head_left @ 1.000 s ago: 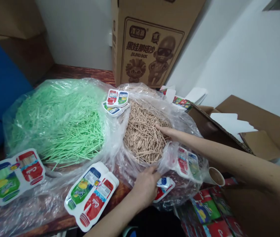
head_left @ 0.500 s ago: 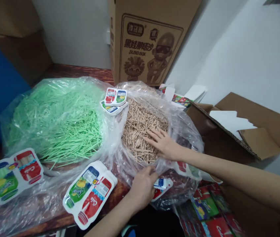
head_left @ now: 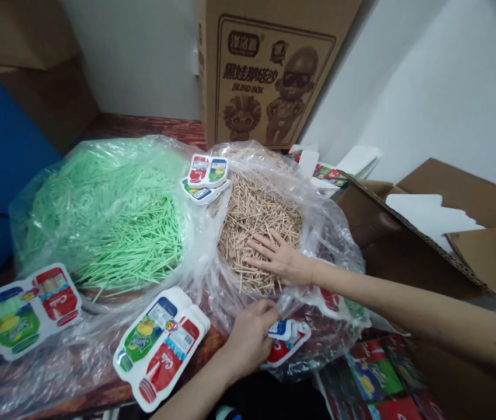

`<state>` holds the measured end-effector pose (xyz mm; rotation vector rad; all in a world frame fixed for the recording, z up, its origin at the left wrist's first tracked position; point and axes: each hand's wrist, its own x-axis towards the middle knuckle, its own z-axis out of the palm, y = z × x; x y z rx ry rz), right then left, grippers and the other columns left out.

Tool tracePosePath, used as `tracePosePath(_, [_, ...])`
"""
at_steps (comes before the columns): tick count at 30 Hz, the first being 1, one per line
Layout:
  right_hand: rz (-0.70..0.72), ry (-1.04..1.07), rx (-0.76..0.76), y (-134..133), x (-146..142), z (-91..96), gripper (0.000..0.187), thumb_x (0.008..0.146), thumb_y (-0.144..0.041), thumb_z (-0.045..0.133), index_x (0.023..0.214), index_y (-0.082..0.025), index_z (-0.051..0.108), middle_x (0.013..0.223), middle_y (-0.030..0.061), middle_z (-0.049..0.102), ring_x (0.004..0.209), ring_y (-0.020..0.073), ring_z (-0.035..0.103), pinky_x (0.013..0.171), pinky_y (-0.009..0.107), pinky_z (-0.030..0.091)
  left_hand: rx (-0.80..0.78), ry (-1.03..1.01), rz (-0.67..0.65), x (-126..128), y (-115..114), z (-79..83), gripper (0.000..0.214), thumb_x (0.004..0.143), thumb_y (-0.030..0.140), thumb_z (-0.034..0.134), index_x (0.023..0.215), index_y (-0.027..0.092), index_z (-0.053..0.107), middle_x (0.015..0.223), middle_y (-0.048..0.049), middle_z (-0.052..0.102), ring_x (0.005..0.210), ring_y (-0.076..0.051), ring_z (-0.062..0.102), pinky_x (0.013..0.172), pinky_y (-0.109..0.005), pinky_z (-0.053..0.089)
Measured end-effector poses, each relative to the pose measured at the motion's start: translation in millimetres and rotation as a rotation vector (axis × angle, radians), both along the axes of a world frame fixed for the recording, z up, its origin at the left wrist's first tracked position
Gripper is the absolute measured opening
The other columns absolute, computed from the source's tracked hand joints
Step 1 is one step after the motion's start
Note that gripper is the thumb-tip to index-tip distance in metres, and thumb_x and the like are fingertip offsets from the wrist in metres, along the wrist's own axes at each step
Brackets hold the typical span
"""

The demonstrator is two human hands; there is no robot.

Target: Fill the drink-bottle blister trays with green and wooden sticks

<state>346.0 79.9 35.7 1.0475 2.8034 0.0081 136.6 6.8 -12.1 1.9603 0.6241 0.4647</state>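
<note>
A clear plastic bag [head_left: 318,221] holds a heap of tan wooden sticks [head_left: 252,216]. My right hand [head_left: 280,259] lies flat on the sticks with its fingers spread. Below it, my left hand [head_left: 250,338] is curled around the bag's near edge, next to a red and blue blister pack [head_left: 285,344]. To the left, a second clear bag holds a big pile of green sticks [head_left: 108,216].
Soda-bottle-shaped blister packs lie on the wooden table: one [head_left: 160,347] by my left forearm, one [head_left: 27,309] at far left, a small stack [head_left: 206,175] between the bags. A printed cardboard box [head_left: 269,70] stands behind. An open carton [head_left: 449,227] is at right.
My right hand drew back from the far side of the tan sticks, turned palm down and settled flat on them. The left hand kept its hold at the bag's edge.
</note>
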Motion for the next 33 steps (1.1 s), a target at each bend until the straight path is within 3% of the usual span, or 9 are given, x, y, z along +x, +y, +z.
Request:
tracePosePath(8, [-0.067, 0.052, 0.019, 28.6, -11.3, -3.8, 0.097, 0.061, -0.020, 0.072, 0.147, -0.026, 0.028, 0.155, 0.0161, 0.024, 0.140, 0.0381, 0.015, 0.106, 0.063, 0.011, -0.149, -0.018, -0.029, -6.3, 8.1, 15.6, 0.026, 0.065, 0.000, 0.046, 0.074, 0.018, 0.062, 0.102, -0.0052, 0.062, 0.094, -0.019, 0.059, 0.082, -0.029, 0.043])
tracePosePath(13, [-0.186, 0.161, 0.022, 49.4, -18.9, -0.3, 0.089, 0.067, -0.030, 0.073, 0.146, -0.026, 0.031, 0.147, 0.0133, 0.038, 0.135, 0.0346, 0.023, 0.105, 0.061, 0.011, -0.176, -0.010, -0.030, -7.6, 8.6, 14.2, 0.023, 0.068, 0.001, 0.046, 0.072, 0.018, 0.061, 0.100, -0.0049, 0.064, 0.094, -0.019, 0.060, 0.081, -0.027, 0.042])
tracePosePath(18, [-0.167, 0.187, -0.087, 69.6, -18.9, 9.6, 0.081, 0.068, -0.038, 0.074, 0.141, -0.029, 0.040, 0.138, 0.0115, 0.045, 0.128, 0.0331, 0.031, 0.102, 0.057, 0.021, -0.170, 0.010, -0.033, -7.0, 9.3, 11.2, 0.023, 0.065, 0.000, 0.045, 0.069, 0.018, 0.058, 0.093, -0.0038, 0.063, 0.090, -0.018, 0.059, 0.079, -0.026, 0.041])
tracePosePath(21, [-0.190, 0.198, -0.072, 65.8, -23.7, 7.1, 0.073, 0.071, -0.033, 0.072, 0.138, -0.029, 0.044, 0.135, 0.0115, 0.047, 0.127, 0.0315, 0.033, 0.103, 0.056, 0.021, -0.159, 0.032, -0.043, -6.7, 10.5, 9.9, 0.022, 0.064, 0.000, 0.045, 0.068, 0.018, 0.057, 0.087, -0.0032, 0.062, 0.085, -0.017, 0.058, 0.075, -0.025, 0.041])
tracePosePath(26, [-0.325, 0.241, 0.123, 44.3, -48.0, -13.3, 0.074, 0.069, -0.019, 0.068, 0.139, -0.020, 0.042, 0.140, 0.0169, 0.042, 0.134, 0.0332, 0.024, 0.109, 0.057, 0.008, -0.141, 0.044, -0.025, -4.5, 11.4, 10.3, 0.021, 0.064, 0.001, 0.045, 0.066, 0.018, 0.056, 0.083, -0.0027, 0.061, 0.080, -0.017, 0.057, 0.070, -0.025, 0.040])
tracePosePath(33, [-0.507, 0.288, 0.213, 46.1, -79.1, -25.5, 0.072, 0.068, -0.017, 0.067, 0.136, -0.016, 0.043, 0.140, 0.0205, 0.042, 0.135, 0.0348, 0.025, 0.110, 0.056, 0.010, -0.147, 0.073, 0.011, -1.7, 9.1, 11.2, 0.022, 0.065, 0.001, 0.047, 0.067, 0.018, 0.061, 0.083, -0.0039, 0.065, 0.082, -0.019, 0.060, 0.073, -0.027, 0.043])
